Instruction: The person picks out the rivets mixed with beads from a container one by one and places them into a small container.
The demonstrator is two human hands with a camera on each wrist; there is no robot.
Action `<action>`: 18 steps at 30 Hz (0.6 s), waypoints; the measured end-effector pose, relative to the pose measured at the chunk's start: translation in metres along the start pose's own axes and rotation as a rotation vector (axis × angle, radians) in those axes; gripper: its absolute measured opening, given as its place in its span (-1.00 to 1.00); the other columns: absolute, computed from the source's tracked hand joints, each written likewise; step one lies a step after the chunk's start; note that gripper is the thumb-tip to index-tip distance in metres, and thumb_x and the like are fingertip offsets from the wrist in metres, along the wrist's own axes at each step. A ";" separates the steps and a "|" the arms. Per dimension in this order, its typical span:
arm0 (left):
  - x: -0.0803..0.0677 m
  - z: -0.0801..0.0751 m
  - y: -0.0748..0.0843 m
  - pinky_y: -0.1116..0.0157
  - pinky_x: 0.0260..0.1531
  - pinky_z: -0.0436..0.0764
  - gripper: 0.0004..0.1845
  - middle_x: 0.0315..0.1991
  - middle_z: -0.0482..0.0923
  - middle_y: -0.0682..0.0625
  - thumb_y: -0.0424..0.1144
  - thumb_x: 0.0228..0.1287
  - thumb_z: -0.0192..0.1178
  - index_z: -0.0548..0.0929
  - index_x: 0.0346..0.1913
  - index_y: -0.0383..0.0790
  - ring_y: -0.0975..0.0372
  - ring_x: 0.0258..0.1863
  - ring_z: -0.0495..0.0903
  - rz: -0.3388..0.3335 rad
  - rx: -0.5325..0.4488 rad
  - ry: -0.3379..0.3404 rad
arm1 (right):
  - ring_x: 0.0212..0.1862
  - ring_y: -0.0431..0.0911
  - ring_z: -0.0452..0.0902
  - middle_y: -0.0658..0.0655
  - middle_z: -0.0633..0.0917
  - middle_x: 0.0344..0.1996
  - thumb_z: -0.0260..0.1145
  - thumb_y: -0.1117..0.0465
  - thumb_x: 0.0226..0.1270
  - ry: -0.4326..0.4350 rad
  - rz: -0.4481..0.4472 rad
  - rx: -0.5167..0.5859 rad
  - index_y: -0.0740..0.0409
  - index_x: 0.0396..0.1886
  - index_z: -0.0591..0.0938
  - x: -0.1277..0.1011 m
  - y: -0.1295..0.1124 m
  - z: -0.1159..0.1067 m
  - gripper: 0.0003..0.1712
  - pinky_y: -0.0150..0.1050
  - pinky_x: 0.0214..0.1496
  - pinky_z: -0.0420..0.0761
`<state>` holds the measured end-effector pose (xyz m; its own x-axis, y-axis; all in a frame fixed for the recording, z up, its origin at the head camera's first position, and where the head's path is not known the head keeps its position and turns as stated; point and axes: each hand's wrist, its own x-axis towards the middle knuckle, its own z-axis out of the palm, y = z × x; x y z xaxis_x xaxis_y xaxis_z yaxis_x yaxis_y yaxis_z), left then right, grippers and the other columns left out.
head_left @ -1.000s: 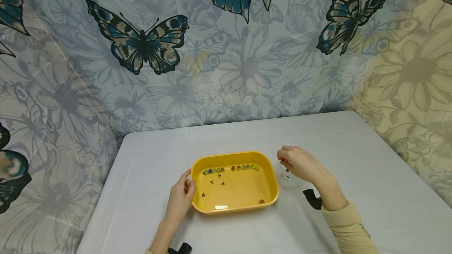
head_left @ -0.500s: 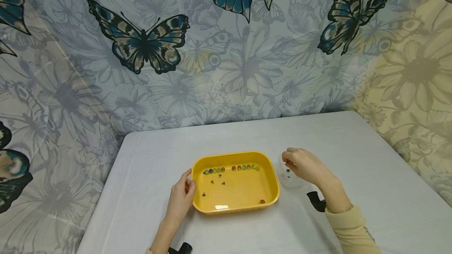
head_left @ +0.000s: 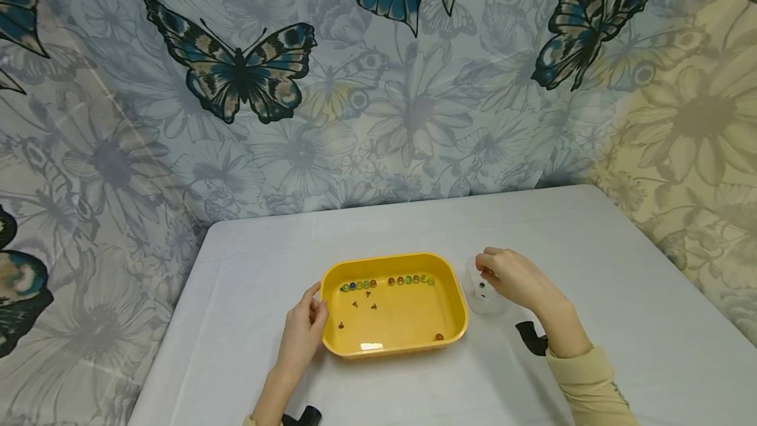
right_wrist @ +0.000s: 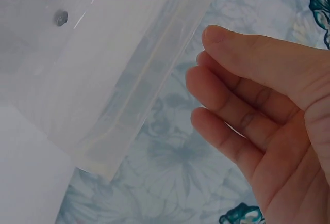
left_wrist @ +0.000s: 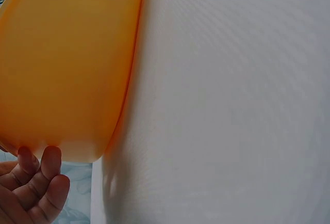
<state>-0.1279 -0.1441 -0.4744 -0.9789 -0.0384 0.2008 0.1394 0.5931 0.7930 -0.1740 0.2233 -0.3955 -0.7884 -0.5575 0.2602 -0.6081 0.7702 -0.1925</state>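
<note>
Inside yellow tray (head_left: 455, 321): eleven marbles (head_left: 387, 281).

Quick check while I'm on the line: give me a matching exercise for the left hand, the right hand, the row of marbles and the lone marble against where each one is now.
Things:
1. left hand
2. right hand
3. row of marbles
4. lone marble

Places:
A. near right corner of the yellow tray
B. along the tray's far wall
C. over the clear cup
D. on the tray's left rim

Pairs: 1-D, 2-C, 3-B, 4-A
</note>
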 end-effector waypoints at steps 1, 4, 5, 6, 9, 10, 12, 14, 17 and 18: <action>0.000 0.000 0.000 0.46 -0.63 0.38 -0.58 -0.53 0.35 0.07 -0.40 0.28 0.07 0.40 0.20 -0.40 0.33 -0.60 0.33 -0.001 0.001 0.001 | -0.53 -0.23 0.33 -0.04 0.46 -0.58 0.38 0.53 -0.06 0.003 0.000 -0.003 0.16 -0.55 0.53 0.000 0.000 0.000 -0.75 -0.35 -0.47 0.45; 0.000 0.000 0.001 0.46 -0.63 0.38 -0.58 -0.53 0.35 0.06 -0.41 0.28 0.07 0.40 0.20 -0.40 0.33 -0.59 0.33 -0.005 0.004 -0.002 | -0.53 -0.22 0.35 -0.03 0.46 -0.58 0.38 0.54 -0.08 0.013 -0.001 -0.012 0.17 -0.55 0.53 0.000 0.000 0.000 -0.75 -0.34 -0.47 0.46; 0.000 0.000 0.001 0.46 -0.62 0.38 -0.58 -0.53 0.35 0.06 -0.41 0.28 0.07 0.40 0.20 -0.40 0.33 -0.59 0.33 -0.007 0.005 -0.005 | -0.53 -0.21 0.36 -0.03 0.47 -0.57 0.38 0.54 -0.08 0.015 -0.002 -0.015 0.17 -0.55 0.53 0.000 0.001 0.000 -0.75 -0.33 -0.47 0.46; 0.000 0.000 0.001 0.46 -0.62 0.38 -0.58 -0.52 0.35 0.05 -0.41 0.28 0.07 0.40 0.21 -0.40 0.32 -0.59 0.33 -0.009 0.005 -0.007 | -0.53 -0.20 0.37 -0.02 0.47 -0.57 0.38 0.54 -0.09 0.017 -0.004 -0.018 0.17 -0.55 0.53 0.000 0.001 -0.001 -0.75 -0.33 -0.47 0.47; 0.000 -0.001 0.001 0.46 -0.62 0.37 -0.58 -0.52 0.35 0.05 -0.41 0.29 0.06 0.39 0.21 -0.40 0.33 -0.59 0.32 -0.007 0.000 -0.011 | -0.51 -0.17 0.41 0.00 0.50 -0.55 0.40 0.54 -0.11 0.023 -0.008 -0.027 0.19 -0.53 0.55 0.000 0.001 0.000 -0.76 -0.30 -0.45 0.49; 0.000 -0.001 0.001 0.46 -0.63 0.37 -0.58 -0.53 0.35 0.06 -0.41 0.28 0.07 0.40 0.21 -0.40 0.33 -0.59 0.33 -0.009 -0.003 -0.009 | -0.50 -0.16 0.43 0.01 0.51 -0.54 0.40 0.54 -0.11 0.024 -0.008 -0.029 0.20 -0.52 0.55 0.000 0.001 0.000 -0.76 -0.30 -0.44 0.50; 0.000 0.000 0.001 0.46 -0.63 0.38 -0.57 -0.53 0.35 0.06 -0.41 0.28 0.07 0.40 0.21 -0.40 0.33 -0.59 0.33 -0.008 -0.004 -0.008 | -0.49 -0.14 0.45 0.03 0.53 -0.52 0.41 0.54 -0.11 0.026 -0.005 -0.029 0.21 -0.50 0.57 0.000 0.001 0.000 -0.77 -0.29 -0.43 0.51; 0.000 0.000 0.001 0.46 -0.63 0.37 -0.57 -0.53 0.36 0.06 -0.41 0.28 0.07 0.40 0.21 -0.40 0.33 -0.60 0.32 -0.007 -0.005 -0.006 | -0.48 -0.13 0.46 0.05 0.55 -0.50 0.41 0.53 -0.11 0.025 0.001 -0.029 0.22 -0.48 0.58 -0.001 0.001 0.000 -0.77 -0.28 -0.42 0.52; 0.000 0.000 0.001 0.46 -0.63 0.37 -0.58 -0.53 0.36 0.06 -0.41 0.28 0.07 0.40 0.20 -0.40 0.33 -0.60 0.32 -0.006 -0.002 -0.006 | -0.47 -0.12 0.47 0.07 0.57 -0.48 0.41 0.52 -0.10 0.020 0.012 -0.026 0.22 -0.46 0.59 -0.001 0.001 -0.001 -0.78 -0.27 -0.41 0.53; 0.000 0.000 0.001 0.46 -0.63 0.37 -0.57 -0.53 0.36 0.06 -0.41 0.28 0.07 0.40 0.20 -0.40 0.33 -0.60 0.32 -0.007 -0.001 -0.006 | -0.46 -0.12 0.48 0.07 0.57 -0.48 0.41 0.52 -0.10 0.018 0.013 -0.027 0.22 -0.46 0.59 -0.001 0.001 -0.001 -0.78 -0.27 -0.40 0.53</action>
<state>-0.1280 -0.1438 -0.4734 -0.9807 -0.0374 0.1920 0.1330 0.5923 0.7947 -0.1733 0.2248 -0.3949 -0.7942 -0.5419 0.2750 -0.5950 0.7855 -0.1704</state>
